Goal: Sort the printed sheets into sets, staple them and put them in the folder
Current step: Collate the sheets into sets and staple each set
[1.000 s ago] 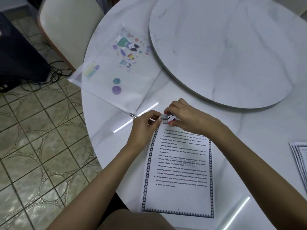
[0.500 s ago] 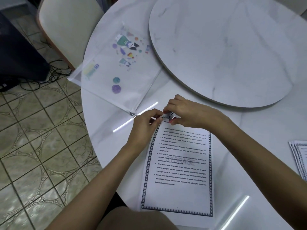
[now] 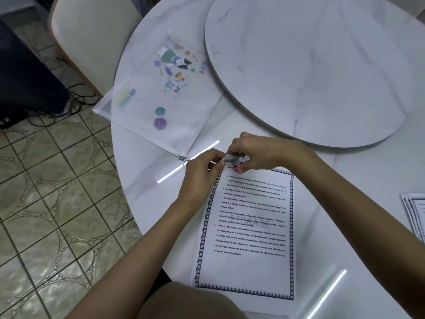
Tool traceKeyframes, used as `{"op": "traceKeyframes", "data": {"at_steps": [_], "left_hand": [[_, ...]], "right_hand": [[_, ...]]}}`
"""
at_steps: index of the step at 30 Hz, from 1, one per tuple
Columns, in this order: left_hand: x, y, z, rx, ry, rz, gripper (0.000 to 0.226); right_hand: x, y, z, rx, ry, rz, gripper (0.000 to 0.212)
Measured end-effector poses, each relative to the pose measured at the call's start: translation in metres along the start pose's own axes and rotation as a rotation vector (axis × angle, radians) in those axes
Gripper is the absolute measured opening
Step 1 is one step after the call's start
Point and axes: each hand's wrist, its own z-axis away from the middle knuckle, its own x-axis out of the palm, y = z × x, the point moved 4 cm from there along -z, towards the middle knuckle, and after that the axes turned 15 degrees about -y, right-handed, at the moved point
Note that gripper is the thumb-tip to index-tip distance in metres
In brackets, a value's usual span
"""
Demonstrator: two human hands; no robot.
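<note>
Both at the top-left corner now: the right grip (image 3: 257, 153) curls round the small stapler (image 3: 235, 160), and the left grip (image 3: 202, 173) pinches the corner of the printed sheets (image 3: 250, 229), which lie flat on the counter (image 3: 345, 203). The folder (image 3: 165, 100) lies just beyond.

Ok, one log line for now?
stage: stapling | printed sheets: top corner in stapler | right hand: grips stapler | left hand: pinches that corner | folder: flat, upper left
</note>
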Motion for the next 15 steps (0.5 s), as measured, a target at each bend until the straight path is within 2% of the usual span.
{"op": "traceKeyframes", "data": {"at_steps": [7, 11, 15], "left_hand": [[0.0, -0.0062, -0.001, -0.026, 0.018, -0.009, 0.012], [-0.0009, -0.006, -0.0009, -0.022, 0.019, -0.009, 0.02], [-0.0004, -0.007, -0.0006, -0.01, 0.054, 0.002, 0.009]], "right_hand": [[0.003, -0.0044, -0.0053, -0.001, 0.031, 0.003, 0.031], [0.0045, -0.0059, -0.0083, -0.003, 0.067, 0.019, 0.033], [0.0052, -0.0079, -0.0076, -0.005, 0.098, 0.112, 0.032]]}}
